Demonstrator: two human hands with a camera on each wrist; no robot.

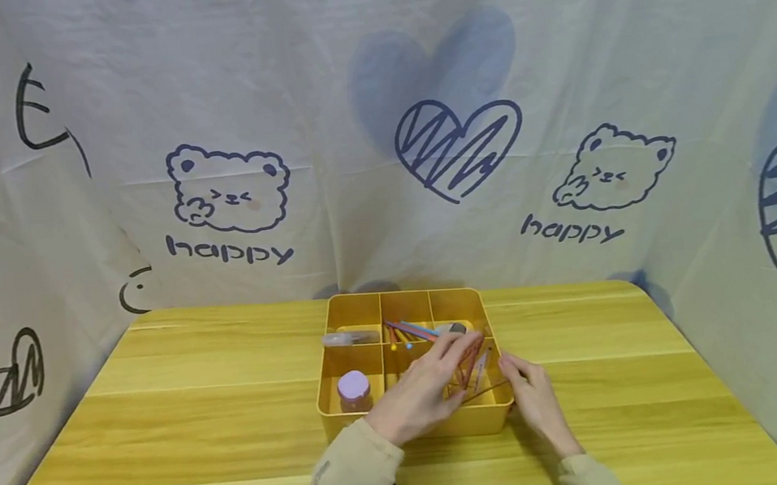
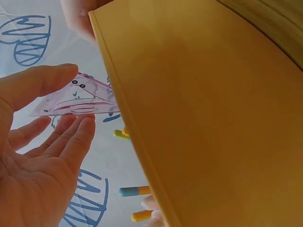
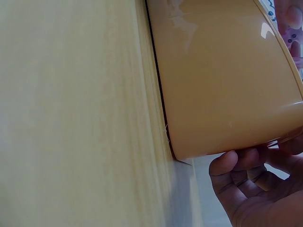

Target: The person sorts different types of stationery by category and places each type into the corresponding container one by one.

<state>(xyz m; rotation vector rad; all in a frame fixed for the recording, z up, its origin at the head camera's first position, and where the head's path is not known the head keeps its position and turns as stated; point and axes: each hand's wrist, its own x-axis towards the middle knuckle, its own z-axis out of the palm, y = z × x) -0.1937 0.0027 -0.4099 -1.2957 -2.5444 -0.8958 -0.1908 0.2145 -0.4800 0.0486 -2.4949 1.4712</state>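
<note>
A yellow divided organizer box [image 1: 481, 420] stands on the table. Over its front right compartment, my left hand [image 1: 425, 381] pinches a pink see-through set square [image 2: 78, 99] between thumb and fingers. The set square's far end is hidden by the box wall in the left wrist view. My right hand [image 1: 535, 395] grips the box's right side near the front corner, its fingertips against the outer wall [image 3: 227, 85]. Inside the front right compartment lies a clear ruler-like piece [image 1: 481, 370]. Part of that compartment is hidden behind my left hand.
A jar with a lilac lid [image 1: 353, 386] sits in the front left compartment. A clear tube [image 1: 349, 338] lies across the back left one. Several coloured pencils [image 1: 411, 330] lean in the middle. The wooden table [image 1: 197, 415] meets a printed cloth backdrop [image 1: 346, 199].
</note>
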